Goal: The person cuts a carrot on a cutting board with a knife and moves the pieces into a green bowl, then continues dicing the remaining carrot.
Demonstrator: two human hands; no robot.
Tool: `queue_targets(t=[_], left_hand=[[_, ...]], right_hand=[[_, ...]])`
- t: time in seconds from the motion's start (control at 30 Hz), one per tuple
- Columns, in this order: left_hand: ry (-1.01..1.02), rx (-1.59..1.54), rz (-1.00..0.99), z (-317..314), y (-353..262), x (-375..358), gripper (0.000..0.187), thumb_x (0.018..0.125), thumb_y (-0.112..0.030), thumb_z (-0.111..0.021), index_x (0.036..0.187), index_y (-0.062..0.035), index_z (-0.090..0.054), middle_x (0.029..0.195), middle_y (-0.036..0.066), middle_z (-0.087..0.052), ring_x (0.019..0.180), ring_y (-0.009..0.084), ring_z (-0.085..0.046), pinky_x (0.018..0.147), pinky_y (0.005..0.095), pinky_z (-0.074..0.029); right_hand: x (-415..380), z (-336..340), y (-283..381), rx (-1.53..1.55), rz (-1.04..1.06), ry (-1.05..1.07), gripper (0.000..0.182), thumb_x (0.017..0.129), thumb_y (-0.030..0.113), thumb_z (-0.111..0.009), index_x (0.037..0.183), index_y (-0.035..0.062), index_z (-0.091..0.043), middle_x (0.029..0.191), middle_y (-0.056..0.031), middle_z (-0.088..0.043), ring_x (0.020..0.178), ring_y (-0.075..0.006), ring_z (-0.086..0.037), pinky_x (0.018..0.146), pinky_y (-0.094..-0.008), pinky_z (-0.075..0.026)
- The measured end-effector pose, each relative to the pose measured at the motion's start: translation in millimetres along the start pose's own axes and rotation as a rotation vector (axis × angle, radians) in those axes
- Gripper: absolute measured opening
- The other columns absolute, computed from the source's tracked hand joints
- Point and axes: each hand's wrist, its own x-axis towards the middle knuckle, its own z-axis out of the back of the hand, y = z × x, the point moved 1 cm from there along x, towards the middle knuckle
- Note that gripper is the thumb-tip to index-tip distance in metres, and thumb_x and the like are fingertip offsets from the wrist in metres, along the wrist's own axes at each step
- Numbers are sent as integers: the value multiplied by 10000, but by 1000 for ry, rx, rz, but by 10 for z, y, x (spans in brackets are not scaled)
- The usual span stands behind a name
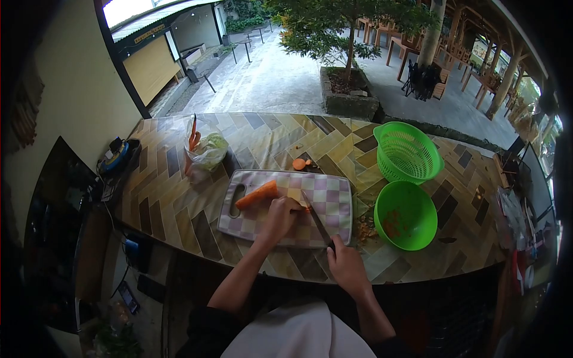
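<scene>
A checkered cutting board (322,230) lies on the tiled table. On its left part rests a large carrot piece (258,194), just beyond my left hand (283,216). The fingers of that hand are bent down and pressed around a small orange carrot piece (305,209) near the board's middle. My right hand (346,263) is closed around the handle of a knife (317,223), whose blade points away from me over the board, close beside the left fingertips. Carrot ends (299,163) lie past the board's far edge.
A green bowl (408,216) with orange bits inside and a green colander (409,153) stand to the right. Peelings (366,229) lie between board and bowl. A plastic bag (206,151) with vegetables sits at the back left, and a phone (128,298) lies at the lower left.
</scene>
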Motion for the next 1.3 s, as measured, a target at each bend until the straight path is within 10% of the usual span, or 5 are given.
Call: queue_targets(t=[1.3], left_hand=[[-93, -33, 240, -105, -65, 85, 254, 636, 95, -582, 765, -20, -768, 761, 196, -696, 726, 326, -705, 721, 357, -558]], right_hand=[[-96, -50, 44, -84, -83, -15, 275, 990, 219, -528, 1189, 29, -540, 730, -259, -633, 737, -469, -627, 643, -561, -447]])
